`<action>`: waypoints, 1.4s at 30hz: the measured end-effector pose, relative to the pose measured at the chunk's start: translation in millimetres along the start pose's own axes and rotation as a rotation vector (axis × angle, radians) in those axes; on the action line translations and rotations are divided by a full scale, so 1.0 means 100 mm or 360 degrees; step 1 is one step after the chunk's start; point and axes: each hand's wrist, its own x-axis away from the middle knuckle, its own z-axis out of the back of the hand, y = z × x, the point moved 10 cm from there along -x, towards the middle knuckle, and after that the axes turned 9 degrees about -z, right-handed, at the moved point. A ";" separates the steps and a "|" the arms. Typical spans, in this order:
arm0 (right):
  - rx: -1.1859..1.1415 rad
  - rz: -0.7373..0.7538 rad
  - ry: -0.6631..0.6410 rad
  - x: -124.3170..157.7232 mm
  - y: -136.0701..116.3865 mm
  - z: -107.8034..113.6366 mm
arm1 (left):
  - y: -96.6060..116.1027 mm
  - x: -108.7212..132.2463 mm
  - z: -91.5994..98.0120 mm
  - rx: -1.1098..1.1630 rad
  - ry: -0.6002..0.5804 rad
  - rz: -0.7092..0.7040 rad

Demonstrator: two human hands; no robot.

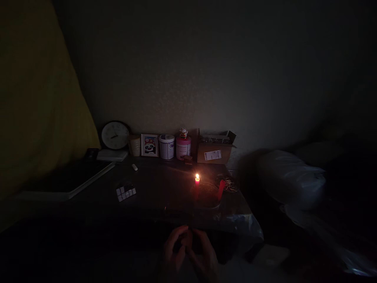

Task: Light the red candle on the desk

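Note:
My left hand (176,248) and my right hand (205,251) are close together at the table's near edge. Both have curled fingers, with the fingertips meeting or nearly so. It is too dark to tell what lies between them. Beyond them a lit red candle (197,185) stands upright, its flame the brightest spot in view. To its right, an unlit red candle (220,190) leans at the edge of a shallow round dish (207,207). Thin sticks that look like matches (230,183) lie in a heap behind it.
Along the wall stand a clock (115,135), a framed panda picture (150,145), two tins (167,147) and an open cardboard box (214,152). A white-squared block (126,192) lies on the dark table at left. A pale plastic bag (290,177) is off to the right.

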 end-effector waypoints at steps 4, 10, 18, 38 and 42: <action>-0.0010 -0.0006 -0.0002 -0.01 0.02 -0.01 | 0.09 -0.02 -0.04 0.0022 -0.0086 -0.0011; 0.0008 0.0039 0.0039 -0.04 0.10 0.00 | 0.10 -0.06 -0.05 -0.0073 -0.0249 -0.0053; -0.0052 0.0026 -0.0003 -0.06 0.16 -0.04 | -0.11 -0.03 -0.07 -0.0211 -0.0236 -0.0183; -0.0208 -0.0117 -0.0066 -0.10 0.32 -0.10 | -0.06 -0.05 -0.05 -0.0030 -0.0095 0.0067; -0.0186 -0.0127 -0.0043 -0.05 0.28 -0.13 | -0.15 -0.09 0.03 0.0059 -0.0034 0.0194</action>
